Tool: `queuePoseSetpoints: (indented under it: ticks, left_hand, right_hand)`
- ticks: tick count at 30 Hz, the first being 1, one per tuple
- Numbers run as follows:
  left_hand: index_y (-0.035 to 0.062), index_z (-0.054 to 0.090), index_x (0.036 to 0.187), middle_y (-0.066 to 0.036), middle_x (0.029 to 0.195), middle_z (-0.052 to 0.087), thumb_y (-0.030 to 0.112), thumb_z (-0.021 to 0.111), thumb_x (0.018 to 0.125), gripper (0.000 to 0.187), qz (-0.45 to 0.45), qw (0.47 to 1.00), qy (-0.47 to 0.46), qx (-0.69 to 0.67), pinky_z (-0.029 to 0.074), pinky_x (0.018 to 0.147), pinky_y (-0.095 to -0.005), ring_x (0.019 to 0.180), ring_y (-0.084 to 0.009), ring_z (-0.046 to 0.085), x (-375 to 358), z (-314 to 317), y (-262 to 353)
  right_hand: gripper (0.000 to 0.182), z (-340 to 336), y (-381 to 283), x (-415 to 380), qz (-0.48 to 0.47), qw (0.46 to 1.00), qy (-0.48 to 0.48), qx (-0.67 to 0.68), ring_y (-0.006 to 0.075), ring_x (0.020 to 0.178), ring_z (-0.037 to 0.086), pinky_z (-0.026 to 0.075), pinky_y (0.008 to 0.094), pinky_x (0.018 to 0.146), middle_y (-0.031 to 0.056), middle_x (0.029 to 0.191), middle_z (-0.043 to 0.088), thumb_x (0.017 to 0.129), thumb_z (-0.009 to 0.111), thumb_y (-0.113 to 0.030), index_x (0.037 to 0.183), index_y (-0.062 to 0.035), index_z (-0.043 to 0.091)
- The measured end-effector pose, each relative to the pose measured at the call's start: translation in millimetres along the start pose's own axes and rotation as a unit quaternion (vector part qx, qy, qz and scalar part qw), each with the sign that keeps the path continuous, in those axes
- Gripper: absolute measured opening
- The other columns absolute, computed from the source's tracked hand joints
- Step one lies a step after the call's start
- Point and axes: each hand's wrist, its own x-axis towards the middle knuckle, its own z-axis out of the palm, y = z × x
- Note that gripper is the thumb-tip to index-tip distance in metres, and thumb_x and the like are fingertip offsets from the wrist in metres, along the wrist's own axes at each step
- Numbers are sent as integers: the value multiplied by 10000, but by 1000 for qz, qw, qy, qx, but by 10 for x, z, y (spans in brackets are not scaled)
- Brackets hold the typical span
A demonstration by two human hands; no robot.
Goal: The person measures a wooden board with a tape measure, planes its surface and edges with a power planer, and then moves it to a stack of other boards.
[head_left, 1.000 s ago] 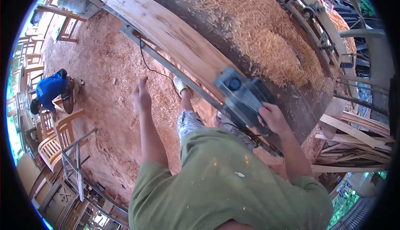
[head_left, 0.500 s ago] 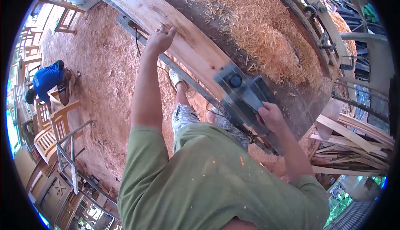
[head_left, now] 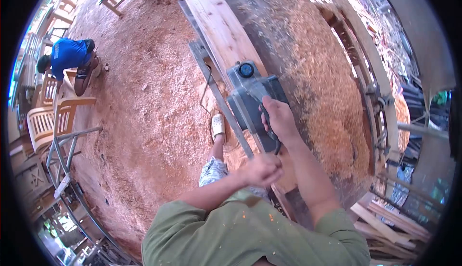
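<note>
My right hand (head_left: pixel 280 119) in the head view is wrapped around the rear handle of the electric planer (head_left: pixel 252 92), which sits on the long board (head_left: pixel 219 20) by the tabletop's (head_left: pixel 262 13) left edge. My left hand (head_left: pixel 262 169) is just behind the tool, fingers apparently curled; blur and angle mean I cannot tell whether it holds or touches anything. To work this pass well, I judge that I should hold the sole flat on the wood, follow the board's length, press evenly and let no corner dip near an end. I would hold the left fingers away from the underside, and the cord (head_left: pixel 206 92), hanging outside the left edge, away from the tool's path. The bare board stretches ahead to the tabletop's far edge, so the room for moving lies that way. Rightward, heaped shavings (head_left: pixel 327 102) cover much of the tabletop towards its right edge; beyond the left edge stands my clog-shod foot (head_left: pixel 218 127), so I would guard against slipping off that side.
</note>
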Motion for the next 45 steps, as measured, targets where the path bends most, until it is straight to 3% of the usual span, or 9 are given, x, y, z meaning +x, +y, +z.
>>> queuePoseSetpoints:
  ticks: [9,12,15,18,21,33,40,42,45]
  left_hand:
    - [84,588,1271,-167,1315,564,237,621,829,469,-172,976,-130,0,289,1122,-521,1277,-382,452,903,-561,-1120]
    - [102,613,1241,-153,1320,565,253,611,820,447,-208,972,-84,64,276,1128,-533,1278,-373,458,1115,-1040,-1432]
    - [119,658,1140,-132,1292,585,299,599,830,364,-52,980,-13,194,248,1153,-513,1269,-340,476,1005,-1050,-1617]
    - [56,697,945,-125,1294,580,350,583,861,326,-197,962,-125,144,222,1175,-507,1324,-335,427,1077,-1069,-1569]
    - [9,679,763,-134,1319,561,404,567,888,429,-154,970,-106,157,209,1181,-509,1373,-349,366,1075,-1092,-1603]
    - [-5,677,739,-142,1238,599,414,579,882,453,-165,976,-70,120,209,1191,-487,1361,-355,380,1078,-1148,-1542]
    - [37,723,818,-105,1276,610,388,633,846,363,-126,979,-52,152,203,1192,-503,1339,-301,423,1045,-1034,-1707]
    - [48,699,748,-104,1066,680,335,682,823,297,-40,981,85,171,426,1048,-465,1123,-294,598,1064,-1037,-1697]
    - [64,595,646,-105,689,596,256,731,784,273,-142,983,80,82,495,602,-399,660,-297,611,708,-1124,-1591]
  right_hand:
    - [575,868,-1164,1816,-39,999,19,-26,110,412,482,369,255,383,38,567,537,926,579,-565,770,-12,607]
    - [595,1076,-1443,2365,-68,996,26,-41,124,379,469,366,268,367,50,548,536,908,588,-585,752,-11,608]
    - [632,1267,-1770,2843,-102,993,25,-50,132,384,486,371,275,368,57,548,545,891,587,-610,718,-3,602]
    - [652,1466,-2122,3318,-115,991,39,-58,143,390,496,383,285,374,63,549,551,876,588,-628,718,3,601]
    - [709,1608,-2355,3859,-142,985,42,-89,195,405,562,460,329,436,100,532,581,874,558,-624,585,22,595]
    - [609,1843,-2905,4958,-172,985,-9,-22,132,471,548,438,291,432,48,637,584,908,542,-635,823,-35,609]
    - [586,1404,-2331,4027,-144,988,-20,-48,123,485,546,441,287,454,28,644,584,932,503,-634,862,-64,617]
    - [582,1226,-2067,3573,-120,992,-16,-36,125,483,545,438,287,454,29,641,583,934,509,-629,870,-61,621]
    - [570,944,-1618,2796,-109,994,-5,-19,134,472,538,431,280,458,44,631,581,946,520,-593,875,-37,622]
